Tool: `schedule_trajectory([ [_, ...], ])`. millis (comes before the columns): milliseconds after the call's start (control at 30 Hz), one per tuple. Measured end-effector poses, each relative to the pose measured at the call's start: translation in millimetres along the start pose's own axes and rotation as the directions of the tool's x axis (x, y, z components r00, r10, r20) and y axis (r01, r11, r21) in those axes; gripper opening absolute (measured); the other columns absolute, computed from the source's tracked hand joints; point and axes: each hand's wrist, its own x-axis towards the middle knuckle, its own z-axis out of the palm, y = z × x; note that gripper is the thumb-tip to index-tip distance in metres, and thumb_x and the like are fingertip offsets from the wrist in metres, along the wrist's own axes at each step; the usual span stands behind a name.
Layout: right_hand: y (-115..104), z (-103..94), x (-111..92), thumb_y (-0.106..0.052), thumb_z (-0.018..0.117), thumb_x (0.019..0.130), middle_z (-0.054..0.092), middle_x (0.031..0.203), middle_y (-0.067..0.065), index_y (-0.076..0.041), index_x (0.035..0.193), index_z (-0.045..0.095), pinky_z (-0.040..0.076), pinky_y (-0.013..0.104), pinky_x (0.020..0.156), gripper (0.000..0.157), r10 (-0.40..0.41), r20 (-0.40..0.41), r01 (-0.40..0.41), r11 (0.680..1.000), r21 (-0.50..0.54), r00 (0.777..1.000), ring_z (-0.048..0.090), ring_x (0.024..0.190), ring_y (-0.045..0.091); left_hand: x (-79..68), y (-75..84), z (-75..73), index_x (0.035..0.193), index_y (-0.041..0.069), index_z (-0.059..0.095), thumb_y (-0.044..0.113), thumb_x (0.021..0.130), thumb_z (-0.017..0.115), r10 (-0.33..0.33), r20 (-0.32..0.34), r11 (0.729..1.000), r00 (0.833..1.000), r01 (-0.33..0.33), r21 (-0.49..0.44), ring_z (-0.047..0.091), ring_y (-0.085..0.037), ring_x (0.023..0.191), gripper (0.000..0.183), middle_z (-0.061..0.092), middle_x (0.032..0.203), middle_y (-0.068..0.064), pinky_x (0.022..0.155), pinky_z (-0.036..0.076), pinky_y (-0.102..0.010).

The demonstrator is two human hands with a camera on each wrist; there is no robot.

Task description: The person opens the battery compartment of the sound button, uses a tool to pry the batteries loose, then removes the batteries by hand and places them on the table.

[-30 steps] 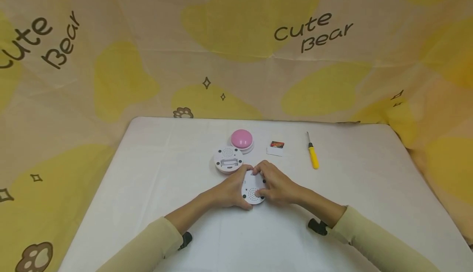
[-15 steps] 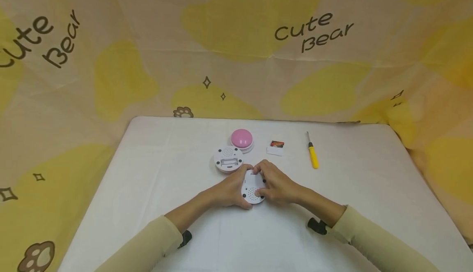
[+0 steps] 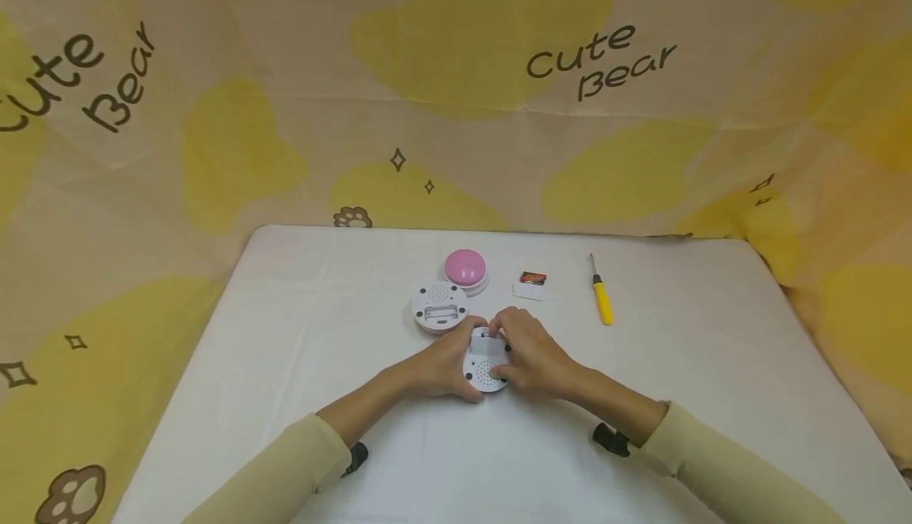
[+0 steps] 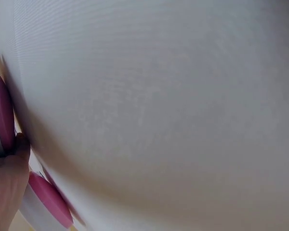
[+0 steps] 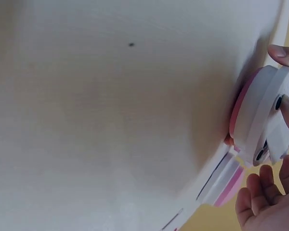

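Note:
A round push button (image 3: 483,374) is turned over, white base up and pink dome (image 4: 4,113) down. My left hand (image 3: 445,366) grips it from the left, thumb at the near edge and fingers at the far edge. On the base, my right hand (image 3: 537,358) rests its thumb near a black foot and bends its fingers at the far end of the battery cover (image 5: 279,139). That cover stands tilted up from the base. Just behind lies a second overturned button (image 3: 439,294), its battery slot uncovered and without batteries.
Behind these, a third button (image 3: 465,267) sits pink dome up. To its right are batteries (image 3: 533,278) with a small white flat piece (image 3: 528,292). A yellow-handled screwdriver (image 3: 604,306) lies further right on the white table (image 3: 299,310). A printed cloth (image 3: 456,136) hangs behind.
The battery cover has come up from the base at its far end and now shows as a tilted greyish panel. Both hands keep nearly the same place.

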Motion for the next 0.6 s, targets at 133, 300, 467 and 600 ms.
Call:
schedule_trajectory([
  [133, -1.0, 1.7, -2.7, -0.014, 0.089, 0.074, 0.054, 0.108, 0.0, -0.009, 0.114, 0.052, 0.042, 0.038, 0.09, 0.055, 0.008, -0.027, -0.009, 1.0, -0.023, 1.0, 0.046, 0.099, 0.017, -0.3, -1.0, 0.2, 0.142, 0.012, 0.031, 0.015, 0.064, 0.093, 0.006, -0.007, 1.0, 1.0, -0.006, 0.0, 0.052, -0.012, 0.11, 0.1, 0.05, 0.128, 0.0, 0.099, 0.042, -0.029],
  [300, 1.4, 1.9, -4.9, -0.016, 0.089, 0.074, 0.06, 0.111, -0.001, -0.008, 0.117, 0.058, 0.046, 0.039, 0.094, 0.054, 0.031, -0.043, -0.032, 0.999, -0.005, 0.999, 0.05, 0.105, 0.017, -0.2, -0.6, 0.9, 0.144, 0.011, 0.031, 0.017, 0.064, 0.093, -0.009, -0.011, 1.0, 1.0, 0.009, 0.01, 0.051, -0.012, 0.111, 0.102, 0.05, 0.129, -0.002, 0.101, 0.042, -0.03],
  [467, 5.0, -0.3, -6.4, -0.016, 0.087, 0.076, 0.061, 0.114, -0.003, -0.011, 0.118, 0.061, 0.046, 0.04, 0.099, 0.05, 0.032, -0.053, -0.029, 0.998, 0.057, 0.998, 0.052, 0.109, 0.016, -1.0, 0.1, 0.8, 0.145, 0.012, 0.03, 0.019, 0.064, 0.093, -0.021, -0.009, 1.0, 1.0, 0.021, -0.002, 0.052, -0.012, 0.111, 0.103, 0.051, 0.13, -0.002, 0.101, 0.042, -0.031],
  [600, 6.8, -3.1, -7.3, -0.006, 0.078, 0.084, 0.064, 0.11, -0.002, -0.011, 0.115, 0.062, 0.049, 0.043, 0.096, 0.036, -0.02, -0.082, 0.029, 0.993, 0.116, 0.996, 0.057, 0.103, 0.016, -1.4, 0.2, 0.2, 0.145, 0.012, 0.03, 0.019, 0.064, 0.093, -0.018, -0.015, 1.0, 1.0, 0.018, -0.006, 0.051, -0.013, 0.113, 0.103, 0.05, 0.132, -0.003, 0.103, 0.04, -0.032],
])
